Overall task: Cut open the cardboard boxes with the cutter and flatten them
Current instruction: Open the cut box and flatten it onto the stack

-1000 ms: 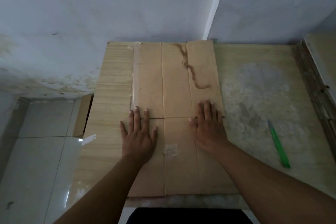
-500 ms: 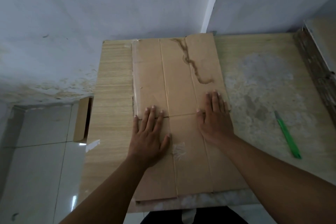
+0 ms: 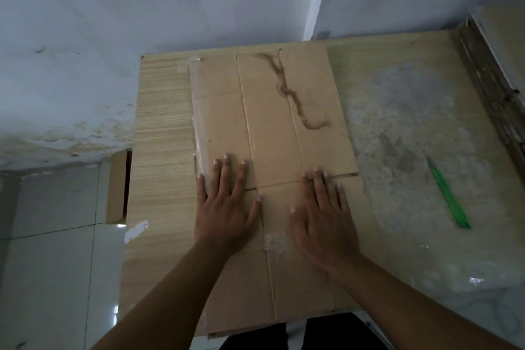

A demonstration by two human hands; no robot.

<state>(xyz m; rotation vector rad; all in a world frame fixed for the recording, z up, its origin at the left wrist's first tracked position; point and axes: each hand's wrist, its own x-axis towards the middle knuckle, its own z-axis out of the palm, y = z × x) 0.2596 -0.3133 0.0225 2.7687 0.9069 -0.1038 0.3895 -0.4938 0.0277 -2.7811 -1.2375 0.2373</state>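
At 3 o'clock of right hand (image 3: 322,221) — fingers straight, pressing flattened cardboard box (image 3: 270,122), like left hand (image 3: 227,207) — locate cutter (image 3: 448,192), long axis 11-to-5; reach with right.

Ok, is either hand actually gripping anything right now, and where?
Nothing is gripped. The left hand and right hand lie flat, fingers straight, pressing the flattened cardboard around its middle crease. The green cutter lies apart on the table.

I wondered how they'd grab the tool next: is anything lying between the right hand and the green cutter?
Nothing visible does. The right hand presses flat on the flattened cardboard; the green cutter lies off to its right on the table, with only worn tabletop between them.
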